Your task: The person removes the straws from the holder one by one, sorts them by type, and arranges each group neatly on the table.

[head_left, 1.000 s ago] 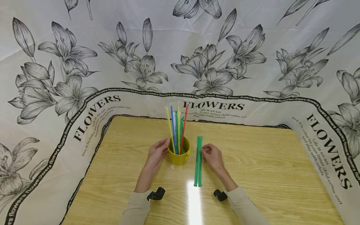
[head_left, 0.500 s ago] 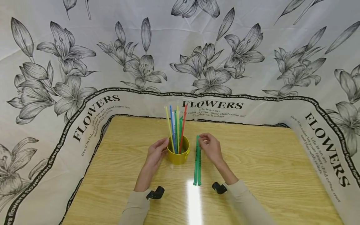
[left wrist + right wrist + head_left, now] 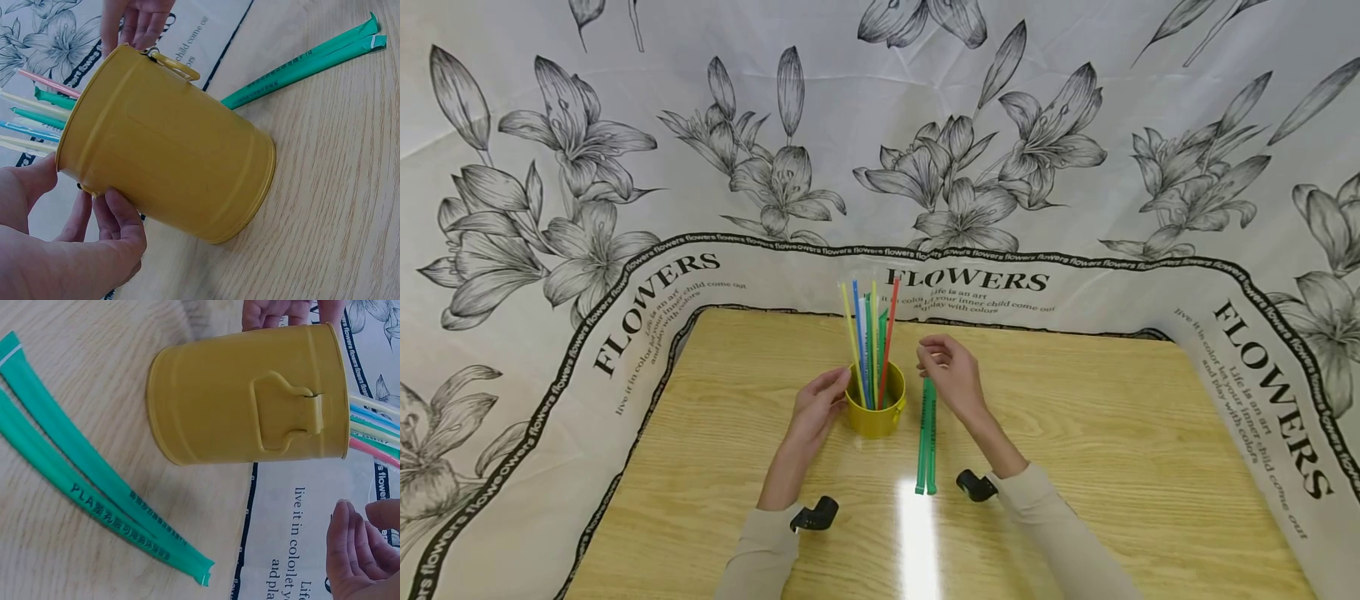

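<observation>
A small yellow metal bucket (image 3: 872,427) stands upright on the table, holding several straws in yellow, blue, red (image 3: 889,333) and green. My left hand (image 3: 814,412) holds its left side, thumb at the rim and fingers bent by the handle mount in the left wrist view. Two green paper-wrapped straws (image 3: 94,494) lie side by side on the wood, right of the bucket. Over their far ends hovers my right hand (image 3: 953,375), covering the tips in the head view. Its fingers (image 3: 353,550) are loosely curved, the thumb apart, with nothing between them.
The wooden table (image 3: 1090,433) is bordered at the back and sides by a white cloth (image 3: 820,275) printed with flowers and lettering. Each wrist carries a small black camera (image 3: 816,514). A bright light reflection falls on the table's near part.
My right hand has moved from beside the green-wrapped straws toward the back of the table, past their far ends. The left hand and the bucket stay in place.
</observation>
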Motion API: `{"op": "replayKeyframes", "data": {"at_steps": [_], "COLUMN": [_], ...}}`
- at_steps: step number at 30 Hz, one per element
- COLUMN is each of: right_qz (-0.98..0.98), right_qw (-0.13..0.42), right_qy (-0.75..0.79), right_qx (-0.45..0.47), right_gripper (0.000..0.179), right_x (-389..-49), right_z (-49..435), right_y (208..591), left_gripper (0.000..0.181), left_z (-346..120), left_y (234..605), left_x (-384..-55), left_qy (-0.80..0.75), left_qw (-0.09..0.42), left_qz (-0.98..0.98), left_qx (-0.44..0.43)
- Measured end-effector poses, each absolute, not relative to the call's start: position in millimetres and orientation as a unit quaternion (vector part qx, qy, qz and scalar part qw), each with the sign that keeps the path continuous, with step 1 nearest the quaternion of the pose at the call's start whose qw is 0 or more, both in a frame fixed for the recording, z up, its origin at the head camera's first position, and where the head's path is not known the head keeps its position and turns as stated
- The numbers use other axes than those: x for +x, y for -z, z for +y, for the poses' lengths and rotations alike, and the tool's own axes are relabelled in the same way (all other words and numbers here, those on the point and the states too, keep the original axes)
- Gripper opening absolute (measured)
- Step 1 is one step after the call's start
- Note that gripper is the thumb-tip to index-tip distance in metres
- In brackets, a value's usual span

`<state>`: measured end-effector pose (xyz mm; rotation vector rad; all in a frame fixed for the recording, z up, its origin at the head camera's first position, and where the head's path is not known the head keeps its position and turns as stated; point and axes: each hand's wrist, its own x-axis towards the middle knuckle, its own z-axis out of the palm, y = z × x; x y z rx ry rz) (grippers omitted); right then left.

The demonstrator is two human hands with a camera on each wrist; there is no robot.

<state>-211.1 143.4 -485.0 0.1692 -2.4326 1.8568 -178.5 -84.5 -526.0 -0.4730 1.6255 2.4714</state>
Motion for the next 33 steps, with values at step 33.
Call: {"op": "replayKeyframes", "data": {"at_steps": [33], "right_qz": [-0.803], "right_qw": [0.030], "right_qy": [-0.582], "right_qx": [0.127], "right_gripper": [0.028], "right_x": [-226.8], "right_z": [104.3], "right_y": [486.3], "left_gripper": [0.036], "left_z": [-85.8], "left_y": [525.3], "left_x": [-176.6], "left_qy": [-0.826], "left_qw": [0.077], "left_qz": [0.537], "left_qx": [-0.154]}}
